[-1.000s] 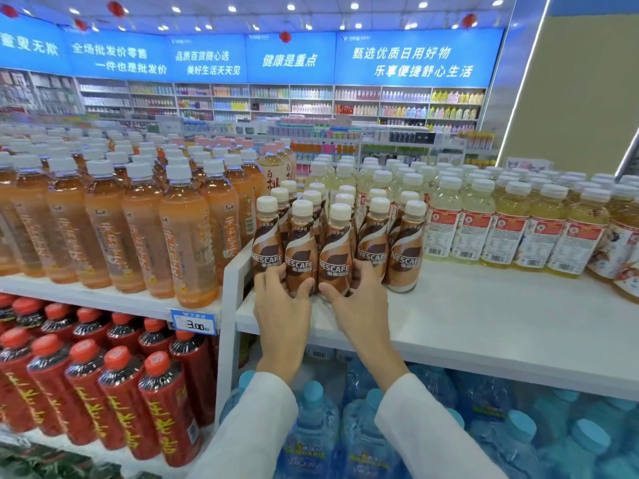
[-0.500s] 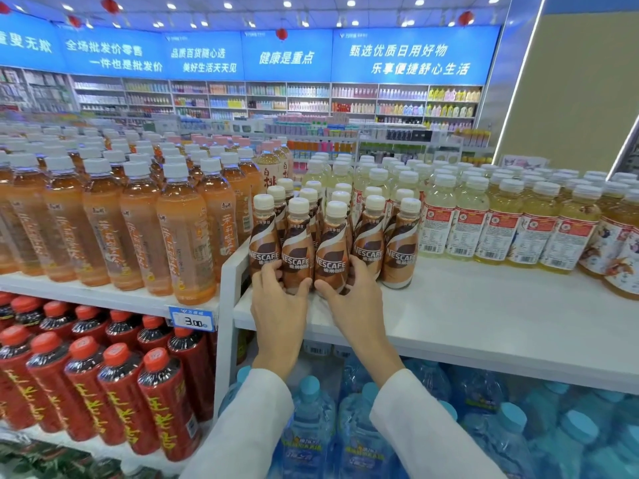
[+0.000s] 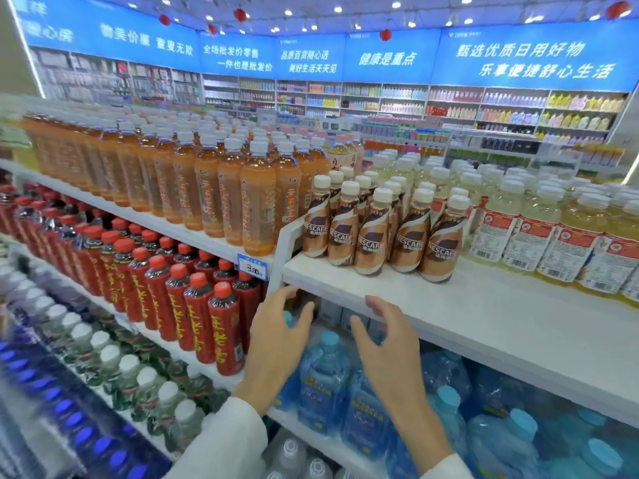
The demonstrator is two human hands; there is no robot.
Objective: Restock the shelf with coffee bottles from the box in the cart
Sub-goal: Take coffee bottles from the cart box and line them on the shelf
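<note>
With L hand (image 3: 280, 337) & R hand (image 3: 387, 347) open, empty: fetch more from cart; set upright before coffee bottles (image 3: 375, 233) on shelf (image 3: 484, 319), labels fwd.

Rows of orange tea bottles (image 3: 257, 209) stand to my left, above red-capped bottles (image 3: 224, 333) in red wrappers, with a price tag (image 3: 252, 267) reading 3.00 between them. Pale yellow drinks (image 3: 518, 229) line up on my right, and blue water jugs (image 3: 325, 382) sit low in front. Blue banners (image 3: 532, 60) span the far wall under red lanterns (image 3: 385, 34).
</note>
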